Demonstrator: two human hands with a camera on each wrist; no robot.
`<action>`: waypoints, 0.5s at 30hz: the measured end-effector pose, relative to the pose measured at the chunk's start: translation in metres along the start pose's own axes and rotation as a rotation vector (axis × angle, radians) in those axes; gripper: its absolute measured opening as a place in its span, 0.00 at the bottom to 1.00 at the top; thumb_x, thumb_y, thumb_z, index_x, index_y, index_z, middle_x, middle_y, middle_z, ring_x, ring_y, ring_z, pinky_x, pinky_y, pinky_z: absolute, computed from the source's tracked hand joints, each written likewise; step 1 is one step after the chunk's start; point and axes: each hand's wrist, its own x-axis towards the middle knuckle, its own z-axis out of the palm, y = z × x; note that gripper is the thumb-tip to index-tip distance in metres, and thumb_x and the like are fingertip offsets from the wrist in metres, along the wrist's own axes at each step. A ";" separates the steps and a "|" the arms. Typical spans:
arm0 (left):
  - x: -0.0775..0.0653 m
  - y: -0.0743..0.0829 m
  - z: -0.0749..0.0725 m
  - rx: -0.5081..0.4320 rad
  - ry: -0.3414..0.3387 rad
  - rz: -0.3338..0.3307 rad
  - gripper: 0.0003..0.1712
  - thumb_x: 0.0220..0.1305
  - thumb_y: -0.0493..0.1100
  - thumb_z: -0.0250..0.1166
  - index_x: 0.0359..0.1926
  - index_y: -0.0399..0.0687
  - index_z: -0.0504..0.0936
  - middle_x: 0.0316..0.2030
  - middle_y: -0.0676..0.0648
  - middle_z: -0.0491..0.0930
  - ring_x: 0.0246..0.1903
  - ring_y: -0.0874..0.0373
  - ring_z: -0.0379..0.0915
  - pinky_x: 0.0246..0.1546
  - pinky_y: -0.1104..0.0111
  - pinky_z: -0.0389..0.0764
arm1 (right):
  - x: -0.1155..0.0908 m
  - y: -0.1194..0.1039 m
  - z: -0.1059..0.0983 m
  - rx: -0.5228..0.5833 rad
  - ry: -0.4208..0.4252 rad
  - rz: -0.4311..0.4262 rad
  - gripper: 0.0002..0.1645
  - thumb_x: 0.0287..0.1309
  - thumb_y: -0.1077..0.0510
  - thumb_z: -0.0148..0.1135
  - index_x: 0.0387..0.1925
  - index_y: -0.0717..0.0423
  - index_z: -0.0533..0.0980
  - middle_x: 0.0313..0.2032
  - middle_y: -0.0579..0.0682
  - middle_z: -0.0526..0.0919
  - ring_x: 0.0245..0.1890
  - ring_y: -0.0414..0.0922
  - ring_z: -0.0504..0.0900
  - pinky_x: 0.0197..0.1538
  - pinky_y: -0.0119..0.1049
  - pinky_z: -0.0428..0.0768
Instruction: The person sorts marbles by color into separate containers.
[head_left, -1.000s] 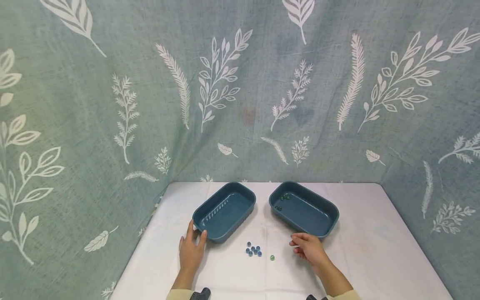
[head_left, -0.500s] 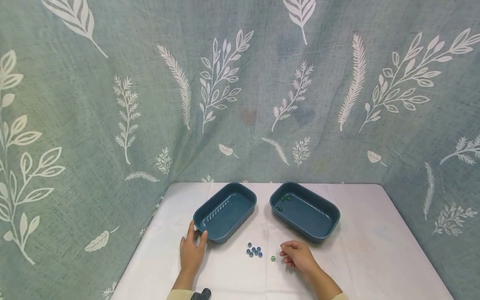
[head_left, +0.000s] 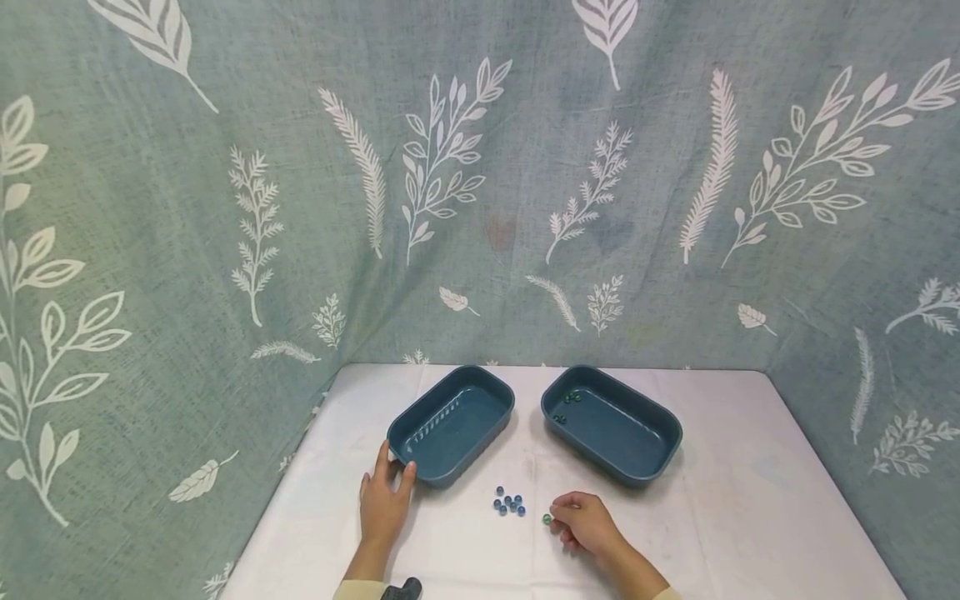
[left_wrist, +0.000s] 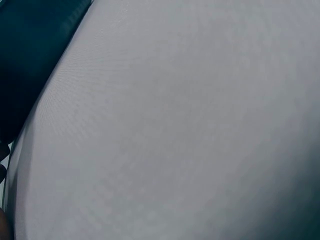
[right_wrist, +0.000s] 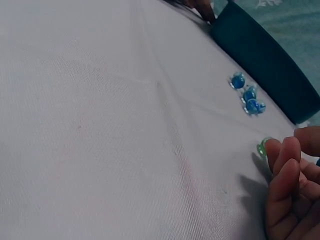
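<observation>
My left hand [head_left: 384,502] rests against the near left corner of the left blue tray [head_left: 450,477], fingers spread and fingertips at its rim. In the left wrist view, only bits of its fingers [left_wrist: 4,150] show beside the tray. My right hand [head_left: 588,523] is low over the cloth, its fingertips right at a green glass marble [head_left: 547,520]. In the right wrist view the marble [right_wrist: 261,147] is partly hidden behind a bent finger. Left of it lies a loose group of several blue marbles [head_left: 507,502].
A second blue tray [head_left: 648,477] stands at the right, with several green marbles [head_left: 573,397] near its far left end. White cloth [head_left: 720,467] covers the table. Behind and at both sides hangs a green leaf-patterned curtain [head_left: 480,325].
My right hand has moved left and nearer to me, from beside the right tray to the green marble. My left hand has stayed at the left tray.
</observation>
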 end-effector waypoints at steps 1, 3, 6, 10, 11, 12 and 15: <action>0.000 0.000 0.000 -0.002 0.000 0.003 0.42 0.68 0.61 0.59 0.75 0.49 0.56 0.56 0.39 0.77 0.65 0.42 0.63 0.69 0.46 0.42 | 0.000 -0.001 0.001 -0.006 0.001 0.001 0.13 0.61 0.59 0.62 0.44 0.64 0.77 0.26 0.51 0.83 0.17 0.39 0.76 0.20 0.29 0.75; 0.000 0.000 0.000 -0.005 0.000 0.007 0.42 0.68 0.61 0.59 0.75 0.49 0.56 0.57 0.39 0.77 0.65 0.42 0.63 0.69 0.45 0.42 | 0.002 -0.001 0.004 -0.018 0.004 0.007 0.13 0.61 0.59 0.62 0.43 0.64 0.77 0.26 0.52 0.84 0.18 0.40 0.77 0.20 0.29 0.75; 0.000 0.000 0.000 -0.005 0.001 0.010 0.42 0.68 0.60 0.59 0.75 0.49 0.56 0.57 0.39 0.76 0.65 0.43 0.62 0.69 0.45 0.42 | 0.003 -0.001 0.008 -0.037 0.009 0.003 0.12 0.60 0.60 0.62 0.43 0.64 0.77 0.25 0.52 0.84 0.17 0.40 0.78 0.19 0.30 0.75; -0.001 -0.001 0.000 -0.007 0.000 0.015 0.42 0.68 0.58 0.60 0.75 0.49 0.55 0.58 0.39 0.76 0.65 0.42 0.62 0.69 0.45 0.42 | 0.005 -0.001 0.014 -0.078 0.023 -0.014 0.09 0.58 0.62 0.63 0.39 0.64 0.77 0.23 0.52 0.83 0.17 0.40 0.78 0.18 0.29 0.76; -0.001 -0.001 0.000 -0.010 0.003 0.019 0.42 0.68 0.58 0.60 0.75 0.49 0.56 0.58 0.39 0.76 0.65 0.42 0.62 0.69 0.44 0.42 | 0.006 -0.001 0.016 -0.092 0.027 -0.021 0.08 0.58 0.63 0.64 0.38 0.63 0.77 0.23 0.51 0.83 0.17 0.40 0.78 0.19 0.29 0.76; -0.001 0.000 -0.001 -0.013 0.004 0.022 0.42 0.68 0.58 0.60 0.75 0.48 0.56 0.58 0.39 0.76 0.65 0.42 0.62 0.69 0.44 0.43 | 0.006 -0.002 0.018 -0.110 0.028 -0.027 0.07 0.57 0.63 0.64 0.37 0.63 0.78 0.23 0.51 0.83 0.17 0.40 0.78 0.19 0.30 0.76; -0.001 0.000 -0.001 -0.021 0.012 0.031 0.42 0.67 0.61 0.59 0.74 0.48 0.57 0.58 0.39 0.76 0.65 0.42 0.63 0.69 0.44 0.43 | 0.005 -0.004 0.022 -0.162 0.027 -0.041 0.04 0.56 0.65 0.64 0.35 0.62 0.78 0.22 0.50 0.82 0.17 0.41 0.79 0.19 0.31 0.77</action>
